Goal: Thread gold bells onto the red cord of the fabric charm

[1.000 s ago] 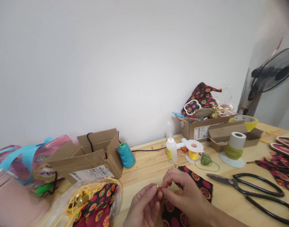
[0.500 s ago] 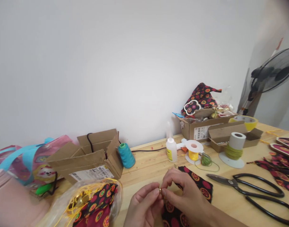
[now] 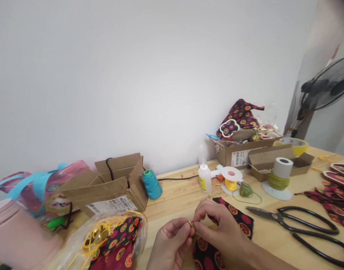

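Near the front of the wooden table, a small gold-coloured ring-like piece (image 3: 190,224) is pinched between the fingertips of both hands. My left hand (image 3: 170,242) grips it from the left with thumb and forefinger. From the right, the thumb and forefinger of my right hand (image 3: 221,225) close on its other side; fine detail there is too small to make out. Under the hands lies black fabric (image 3: 201,247) printed with red and orange round patterns, partly covered by the right hand. Black-handled scissors (image 3: 278,217) rest to the right of it.
Left of my hands sits a plastic bag (image 3: 144,225) with yellow cord and patterned cloth. Behind stand an open cardboard box (image 3: 115,187), a teal thread cone (image 3: 152,183), a glue bottle (image 3: 205,178), a yellow thread spool (image 3: 231,183) and a green cord spool (image 3: 278,182). A fan (image 3: 326,86) stands at right.
The gold piece has turned slightly between my fingertips, its ring shape now showing more. Both hands keep nearly the same place; the view has shifted a little.
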The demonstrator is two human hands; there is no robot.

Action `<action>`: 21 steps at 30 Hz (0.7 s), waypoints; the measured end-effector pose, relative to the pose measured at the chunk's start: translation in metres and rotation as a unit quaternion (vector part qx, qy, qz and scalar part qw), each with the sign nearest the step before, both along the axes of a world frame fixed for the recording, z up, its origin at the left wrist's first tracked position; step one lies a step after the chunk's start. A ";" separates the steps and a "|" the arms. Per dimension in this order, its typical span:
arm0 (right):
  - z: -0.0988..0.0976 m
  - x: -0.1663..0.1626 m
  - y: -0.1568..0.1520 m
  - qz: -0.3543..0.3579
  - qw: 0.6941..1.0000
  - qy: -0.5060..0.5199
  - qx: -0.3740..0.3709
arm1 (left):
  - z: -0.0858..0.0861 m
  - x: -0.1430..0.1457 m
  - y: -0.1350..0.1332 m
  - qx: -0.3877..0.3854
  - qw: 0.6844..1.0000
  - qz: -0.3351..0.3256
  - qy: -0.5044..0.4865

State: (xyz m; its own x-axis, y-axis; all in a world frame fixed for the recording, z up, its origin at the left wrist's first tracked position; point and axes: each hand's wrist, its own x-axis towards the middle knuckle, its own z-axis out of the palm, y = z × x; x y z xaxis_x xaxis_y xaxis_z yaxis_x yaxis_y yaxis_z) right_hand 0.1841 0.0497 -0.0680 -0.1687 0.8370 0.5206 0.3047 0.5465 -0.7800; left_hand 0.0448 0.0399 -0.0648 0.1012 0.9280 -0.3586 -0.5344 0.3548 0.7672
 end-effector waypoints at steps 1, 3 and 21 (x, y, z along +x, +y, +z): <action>0.000 0.000 0.000 0.000 1.000 0.001 0.003 | 0.000 0.000 0.000 0.002 1.000 -0.008 -0.005; 0.000 0.000 0.000 0.003 1.000 0.005 0.009 | 0.000 0.001 0.000 0.007 1.000 -0.027 -0.014; 0.003 0.003 -0.002 0.025 1.000 -0.007 0.013 | 0.002 0.005 0.000 0.038 0.999 -0.006 0.019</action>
State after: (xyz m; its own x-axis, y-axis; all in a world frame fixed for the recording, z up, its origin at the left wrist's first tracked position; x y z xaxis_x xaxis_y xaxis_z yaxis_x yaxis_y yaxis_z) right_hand 0.1868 0.0474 -0.0646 -0.2171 0.8134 0.5397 0.2863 0.5816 -0.7614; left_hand 0.0497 0.0398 -0.0626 0.0998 0.9518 -0.2902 -0.5005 0.3001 0.8121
